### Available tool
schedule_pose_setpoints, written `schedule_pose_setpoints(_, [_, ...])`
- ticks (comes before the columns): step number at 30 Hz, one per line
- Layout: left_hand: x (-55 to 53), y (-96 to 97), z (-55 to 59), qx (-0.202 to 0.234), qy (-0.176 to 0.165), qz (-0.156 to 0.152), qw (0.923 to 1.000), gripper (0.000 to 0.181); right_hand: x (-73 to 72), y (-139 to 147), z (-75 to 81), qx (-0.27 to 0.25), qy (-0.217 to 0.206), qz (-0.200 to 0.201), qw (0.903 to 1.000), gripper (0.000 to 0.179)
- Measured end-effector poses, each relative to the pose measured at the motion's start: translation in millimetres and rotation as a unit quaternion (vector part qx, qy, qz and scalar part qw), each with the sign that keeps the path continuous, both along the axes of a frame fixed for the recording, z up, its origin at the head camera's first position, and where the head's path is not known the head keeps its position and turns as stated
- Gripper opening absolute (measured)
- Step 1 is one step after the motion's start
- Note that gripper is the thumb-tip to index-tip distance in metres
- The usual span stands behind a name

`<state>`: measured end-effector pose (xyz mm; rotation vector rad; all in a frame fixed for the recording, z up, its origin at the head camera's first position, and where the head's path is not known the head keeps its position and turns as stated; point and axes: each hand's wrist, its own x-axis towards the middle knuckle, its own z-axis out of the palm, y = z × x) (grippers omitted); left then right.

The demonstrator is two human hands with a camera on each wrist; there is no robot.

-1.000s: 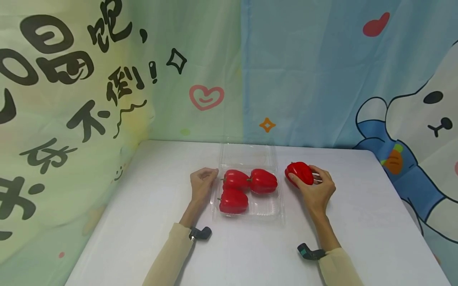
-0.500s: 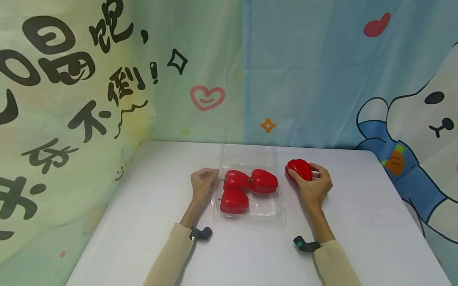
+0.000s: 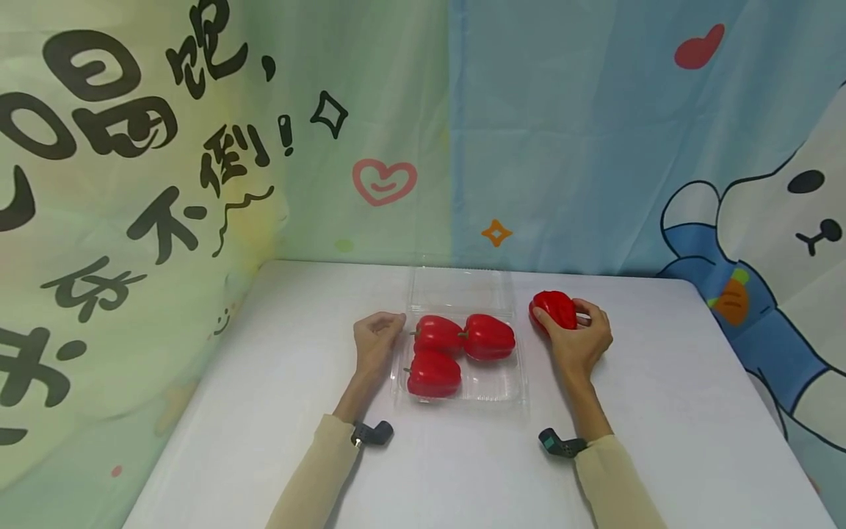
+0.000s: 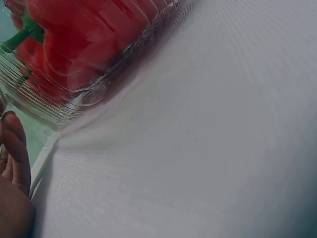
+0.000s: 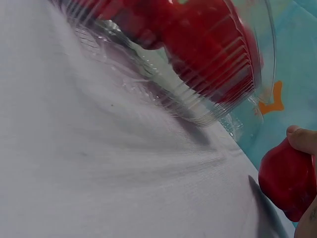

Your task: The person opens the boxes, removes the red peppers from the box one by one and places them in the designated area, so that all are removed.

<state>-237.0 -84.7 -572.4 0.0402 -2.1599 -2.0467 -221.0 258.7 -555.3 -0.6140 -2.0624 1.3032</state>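
Note:
A clear plastic box [image 3: 492, 382] with its lid folded back lies on the table and holds three red bell peppers: one at back left [image 3: 438, 334], one at back right [image 3: 489, 337] and one at front left [image 3: 433, 374]. The front right corner inside is bare. My left hand [image 3: 377, 339] pinches the box's left rim between thumb and fingers. To the right of the box, my right hand [image 3: 581, 339] grips another red bell pepper [image 3: 552, 308], thumb on the near side. In the right wrist view that held pepper [image 5: 287, 178] shows beside the box wall, a shadow on the table below it.
The white table [image 3: 291, 367] ends at a printed cloth backdrop [image 3: 562, 147] behind and at both sides. The box's lid [image 3: 459, 286] lies toward the table's back edge. A small dark wrist camera [image 3: 560, 444] sits on my right wrist.
My right hand has moved slightly away from me with the bell pepper, which has turned a little. The left hand, the box and the peppers inside stay in place.

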Motion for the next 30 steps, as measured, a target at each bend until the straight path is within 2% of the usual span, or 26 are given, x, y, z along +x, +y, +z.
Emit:
schedule_pose_setpoints(8, [2.1,0.5,-2.1,-0.008,0.006,-0.002,1.0000,0.018,-13.2,4,4.5,-0.017,-0.010,-0.011,0.9997,0.069])
schedule_pose_setpoints(14, [3.5,-1.0,0.6,-0.012,0.011,-0.008,0.9998,0.019,-21.2,1,1.0,-0.024,-0.014,-0.020,0.9994,0.070])
schedule_pose_setpoints(18, [3.7,-1.5,2.5,-0.016,0.015,-0.011,0.9997,0.019,-23.3,-1,-1.3,-0.027,-0.013,-0.025,0.9992,0.071])
schedule_pose_setpoints(23, [3.1,-0.8,0.7,-0.021,0.003,-0.007,0.9997,0.019,-23.9,-2,-2.3,-0.035,-0.013,-0.034,0.9987,0.072])
schedule_pose_setpoints(30, [2.8,-0.6,0.5,-0.020,0.005,-0.004,0.9998,0.020,-25.9,-4,-5.2,-0.035,-0.032,-0.031,0.9984,0.074])
